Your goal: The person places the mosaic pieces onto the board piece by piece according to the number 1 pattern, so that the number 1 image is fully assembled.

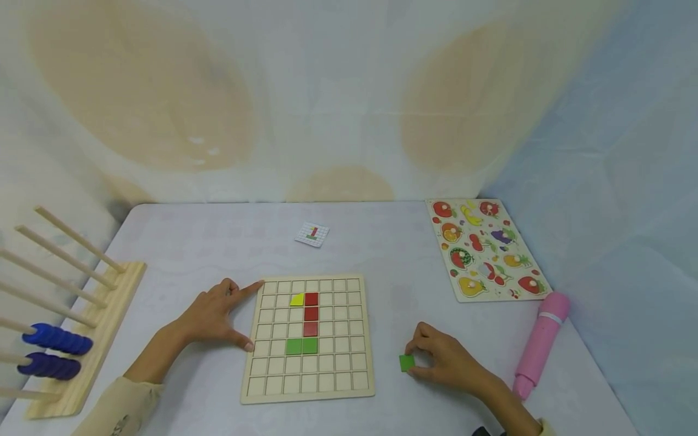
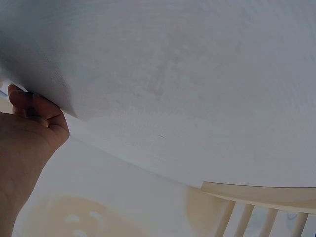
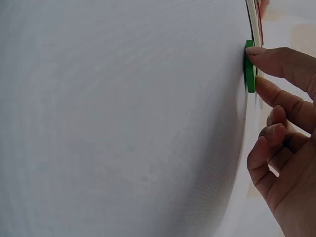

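Observation:
A wooden grid board [image 1: 340,363] lies on the table in the head view. On it, three red squares [image 1: 311,313] stand in a column, with a yellow piece [image 1: 297,300] left of the top one and two green squares [image 1: 302,346] side by side below. My left hand [image 1: 209,315] touches the board's left edge with outstretched index finger and thumb; its other fingers are bent. Right of the board, my right hand [image 1: 444,357] pinches a green square tile [image 1: 406,363] between thumb and index finger. The right wrist view shows this tile [image 3: 250,66] edge-on, close to the table.
Behind the board lies a small pattern card [image 1: 312,234]. A fruit puzzle board [image 1: 474,290] is at the back right, with a pink stick-shaped toy [image 1: 540,345] in front of it. Along the left edge stands a wooden peg rack [image 1: 117,303] with blue beads [image 1: 57,339].

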{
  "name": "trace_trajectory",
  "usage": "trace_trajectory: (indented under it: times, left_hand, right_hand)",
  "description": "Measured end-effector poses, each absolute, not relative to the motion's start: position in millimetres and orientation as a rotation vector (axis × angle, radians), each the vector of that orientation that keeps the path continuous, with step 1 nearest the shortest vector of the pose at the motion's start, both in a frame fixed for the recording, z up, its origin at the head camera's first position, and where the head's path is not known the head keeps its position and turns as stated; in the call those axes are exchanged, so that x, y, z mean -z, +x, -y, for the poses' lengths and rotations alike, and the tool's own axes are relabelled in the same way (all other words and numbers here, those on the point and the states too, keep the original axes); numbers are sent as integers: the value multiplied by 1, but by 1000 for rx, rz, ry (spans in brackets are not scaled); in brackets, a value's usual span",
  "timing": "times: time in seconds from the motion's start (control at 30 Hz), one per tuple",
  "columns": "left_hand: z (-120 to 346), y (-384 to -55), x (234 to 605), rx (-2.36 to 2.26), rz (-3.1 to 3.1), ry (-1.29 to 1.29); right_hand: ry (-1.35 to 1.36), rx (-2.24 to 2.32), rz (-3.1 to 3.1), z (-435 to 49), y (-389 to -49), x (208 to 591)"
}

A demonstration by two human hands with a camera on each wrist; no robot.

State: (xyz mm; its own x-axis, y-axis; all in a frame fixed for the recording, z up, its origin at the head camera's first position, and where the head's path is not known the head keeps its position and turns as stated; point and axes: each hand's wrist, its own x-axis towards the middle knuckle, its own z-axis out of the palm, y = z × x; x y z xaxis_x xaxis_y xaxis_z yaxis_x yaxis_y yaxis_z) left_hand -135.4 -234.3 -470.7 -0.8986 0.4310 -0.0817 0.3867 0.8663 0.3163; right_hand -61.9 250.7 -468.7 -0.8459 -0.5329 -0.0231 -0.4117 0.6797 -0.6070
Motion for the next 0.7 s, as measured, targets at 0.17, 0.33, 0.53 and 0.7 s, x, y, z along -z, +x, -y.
trace_trajectory:
  times: [0.17,0.33,0.53,0.7]
  left_hand:
    - [235,-136,473,-434,-2898,648]
    - [235,-137,473,-440,-2895,646]
    - [234,-135,472,-451,-2893,649]
    - [235,-135,473,-448,-2895,648]
  right_hand:
    - [-788,933,-2708,-249,-62,467]
    - [-807,964,-2724,-245,-64,465]
    - [-858,1012,-2719,-235,-67,459]
    - [-904,1027,-2713,-223,-71,455]
